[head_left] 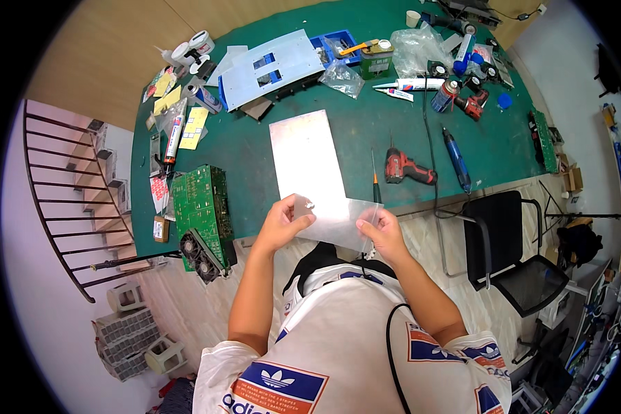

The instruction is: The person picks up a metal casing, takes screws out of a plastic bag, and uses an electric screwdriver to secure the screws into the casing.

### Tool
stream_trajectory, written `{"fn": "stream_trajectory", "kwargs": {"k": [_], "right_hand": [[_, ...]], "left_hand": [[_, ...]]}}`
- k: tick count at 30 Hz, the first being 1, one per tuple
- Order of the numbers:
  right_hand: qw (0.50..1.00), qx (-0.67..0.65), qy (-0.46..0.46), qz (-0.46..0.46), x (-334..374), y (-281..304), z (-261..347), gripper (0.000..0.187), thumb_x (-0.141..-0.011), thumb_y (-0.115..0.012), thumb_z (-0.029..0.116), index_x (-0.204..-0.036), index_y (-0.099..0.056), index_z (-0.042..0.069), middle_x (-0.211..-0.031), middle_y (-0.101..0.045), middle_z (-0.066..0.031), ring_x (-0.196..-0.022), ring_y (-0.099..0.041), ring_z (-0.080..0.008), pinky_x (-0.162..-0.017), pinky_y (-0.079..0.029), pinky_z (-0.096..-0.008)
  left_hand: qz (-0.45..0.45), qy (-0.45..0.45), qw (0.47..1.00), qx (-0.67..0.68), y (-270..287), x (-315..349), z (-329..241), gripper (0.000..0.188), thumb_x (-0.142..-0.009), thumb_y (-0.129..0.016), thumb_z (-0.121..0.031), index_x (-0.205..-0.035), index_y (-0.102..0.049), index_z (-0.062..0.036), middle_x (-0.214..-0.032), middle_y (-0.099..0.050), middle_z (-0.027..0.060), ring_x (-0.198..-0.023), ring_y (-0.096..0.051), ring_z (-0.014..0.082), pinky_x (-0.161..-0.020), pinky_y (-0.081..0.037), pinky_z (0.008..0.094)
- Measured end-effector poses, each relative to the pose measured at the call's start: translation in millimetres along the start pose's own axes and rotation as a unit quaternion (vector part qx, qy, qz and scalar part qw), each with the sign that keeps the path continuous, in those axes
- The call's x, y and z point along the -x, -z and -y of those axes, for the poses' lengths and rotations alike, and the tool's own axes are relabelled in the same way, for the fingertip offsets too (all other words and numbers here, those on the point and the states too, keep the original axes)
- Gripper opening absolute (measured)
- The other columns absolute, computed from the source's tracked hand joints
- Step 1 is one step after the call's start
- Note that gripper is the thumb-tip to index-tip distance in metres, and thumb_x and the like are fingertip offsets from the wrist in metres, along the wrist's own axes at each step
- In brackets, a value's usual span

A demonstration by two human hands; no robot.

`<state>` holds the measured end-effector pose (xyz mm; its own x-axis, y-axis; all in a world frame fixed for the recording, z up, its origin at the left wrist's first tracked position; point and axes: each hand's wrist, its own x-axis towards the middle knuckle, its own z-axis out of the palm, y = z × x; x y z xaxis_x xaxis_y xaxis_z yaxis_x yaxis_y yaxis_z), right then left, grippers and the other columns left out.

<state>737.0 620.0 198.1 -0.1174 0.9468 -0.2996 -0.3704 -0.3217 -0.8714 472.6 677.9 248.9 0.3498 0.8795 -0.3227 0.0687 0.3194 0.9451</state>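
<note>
A clear plastic sheet or flat bag (339, 232) stretches between my hands at the table's near edge. My left hand (285, 222) pinches its left side, and a small whitish bit (309, 205) shows by those fingertips. On the other side, my right hand (383, 234) grips the plastic between thumb and fingers. Just beyond lies a flat silvery metal plate (307, 155), its near end partly behind the plastic. A thin screwdriver (375, 181) rests right of the plate, followed by a red and black cordless drill (408, 168) and a blue pen-shaped electric screwdriver (455, 159).
Left stands a green circuit board assembly (200, 207) with black fans, overhanging the edge. Farther back are a grey panel (272, 69), a green can (377, 61), white tubes (421, 84) and a spray can (445, 95). A black chair (497, 234) stands at the right.
</note>
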Motion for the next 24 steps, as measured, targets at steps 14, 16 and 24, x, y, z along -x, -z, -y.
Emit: {"fn": "stream_trajectory", "kwargs": {"k": [14,16,24], "right_hand": [[0.998,0.053,0.019,0.013,8,-15,4,0.013,-0.092,-0.074,0.009,-0.099,-0.065,0.003,-0.085,-0.065,-0.0006,-0.075,-0.06,-0.0086,-0.068,-0.049,-0.0252],[0.998,0.047,0.038,0.018,7,-17,2,0.012,-0.092,-0.074,0.009,-0.098,-0.065,0.003,-0.085,-0.065,-0.0004,-0.075,-0.06,-0.0084,-0.068,-0.049,-0.0252],[0.999,0.042,0.022,0.01,8,-22,8,0.01,-0.092,-0.073,0.009,-0.096,-0.065,0.004,-0.083,-0.065,0.0001,-0.073,-0.059,-0.0077,-0.067,-0.048,-0.0252]], "left_hand": [[-0.025,-0.04,0.999,0.025,10,16,2,0.013,-0.086,-0.071,-0.006,-0.097,-0.065,-0.0027,-0.091,-0.066,-0.0006,-0.084,-0.06,0.008,-0.078,-0.049,0.0254],[-0.026,-0.04,0.999,0.024,12,17,3,0.013,-0.086,-0.072,-0.007,-0.097,-0.066,-0.0025,-0.091,-0.066,-0.0003,-0.084,-0.06,0.008,-0.077,-0.049,0.0254],[-0.031,-0.015,0.999,0.037,19,21,5,0.014,-0.085,-0.075,-0.007,-0.096,-0.068,-0.0024,-0.089,-0.067,-0.0005,-0.082,-0.061,0.008,-0.074,-0.049,0.0251]]}}
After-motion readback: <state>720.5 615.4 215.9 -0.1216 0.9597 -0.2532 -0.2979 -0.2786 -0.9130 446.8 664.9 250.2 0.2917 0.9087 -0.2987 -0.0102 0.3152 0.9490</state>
